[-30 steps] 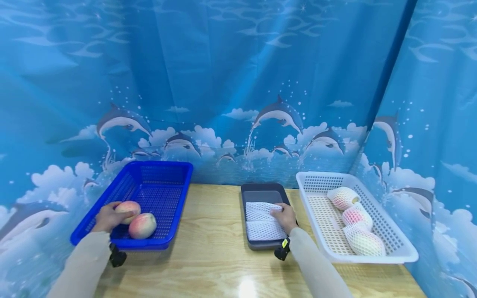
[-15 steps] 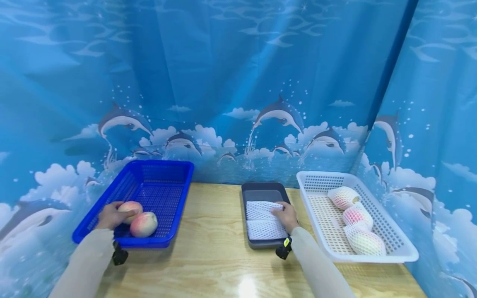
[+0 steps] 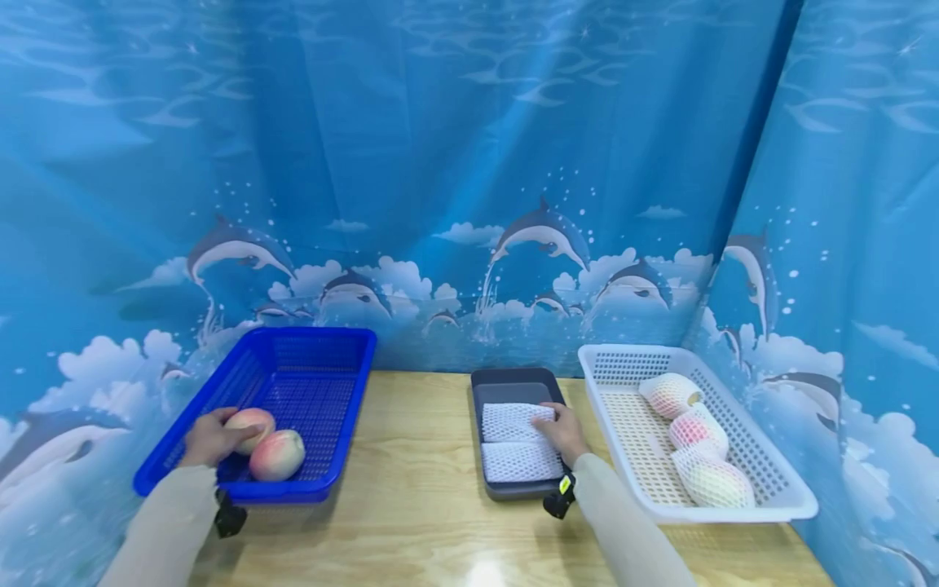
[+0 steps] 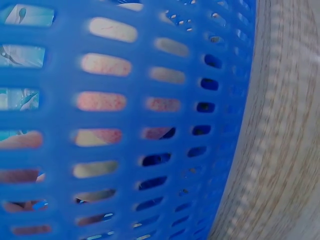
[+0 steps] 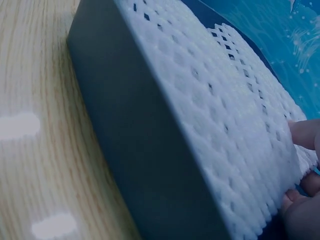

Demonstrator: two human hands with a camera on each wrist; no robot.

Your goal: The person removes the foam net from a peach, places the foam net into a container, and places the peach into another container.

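Head view | left hand grips peach | right hand pinches foam net | yellow label too small to read

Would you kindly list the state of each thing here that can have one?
Two round pink-and-cream peaches: unwrapped, one gripped by the left hand.
White foam-net sleeves: flattened, the farther pinched by the right hand.
Blue plastic mesh basket: holding both peaches.
Dark grey rectangular tray: holding the sleeves.
White plastic mesh basket: holding three net-wrapped peaches.

pass: table between blue basket, tray | right obstacle: white basket
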